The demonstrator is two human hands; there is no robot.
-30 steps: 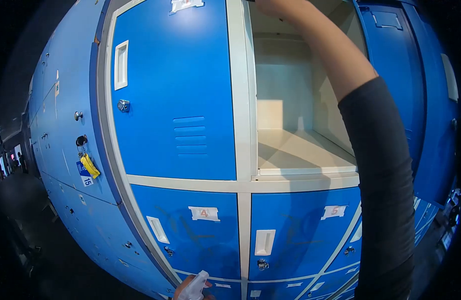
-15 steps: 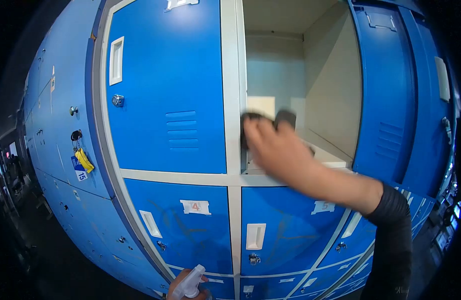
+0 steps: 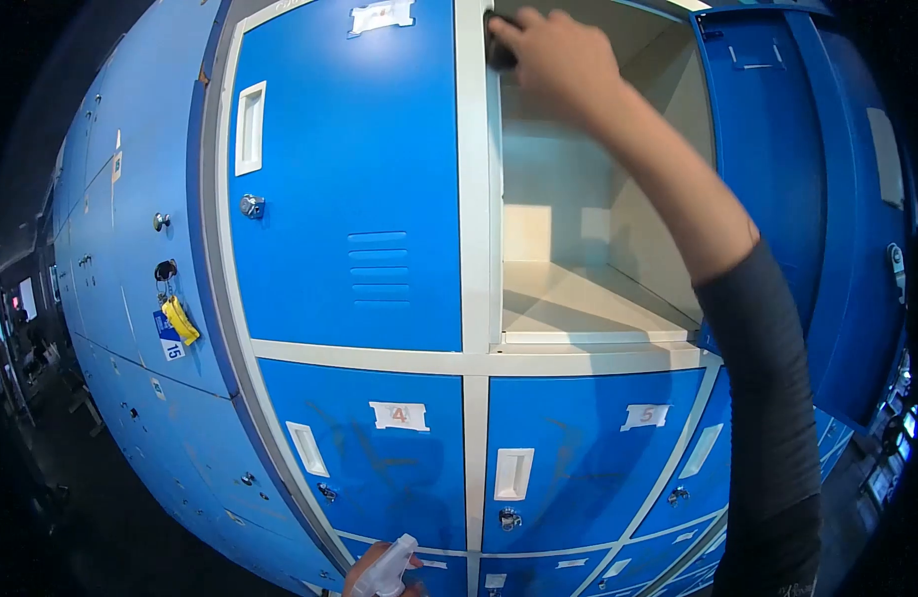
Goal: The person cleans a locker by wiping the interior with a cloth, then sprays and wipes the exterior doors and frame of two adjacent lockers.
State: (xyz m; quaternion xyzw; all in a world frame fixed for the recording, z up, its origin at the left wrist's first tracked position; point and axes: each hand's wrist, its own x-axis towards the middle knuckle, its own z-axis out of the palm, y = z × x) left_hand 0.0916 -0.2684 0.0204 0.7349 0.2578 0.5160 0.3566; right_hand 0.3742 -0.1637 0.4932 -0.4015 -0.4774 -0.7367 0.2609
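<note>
My right hand (image 3: 568,62) is raised at the top of an open blue locker, its fingers closed on a dark cloth (image 3: 500,48). The cloth presses against the white door frame (image 3: 477,179) at the opening's left side; most of it is hidden by the fingers. Inside the locker, the cream shelf floor (image 3: 578,303) shows below my forearm. Low in the view, my left hand (image 3: 361,571) is wrapped round a spray bottle (image 3: 388,569) with a whitish nozzle head. Only the top of that bottle shows.
The open locker door (image 3: 767,189) swings out to the right. Shut blue doors (image 3: 349,179) lie to the left and below, two labelled 4 and 5. On the far-left cabinet hang keys with a yellow tag (image 3: 180,320) and a blue-white tag marked 15.
My right hand has moved up along the white frame with the cloth, from the locker's floor level to near its top. My left hand still holds the spray bottle.
</note>
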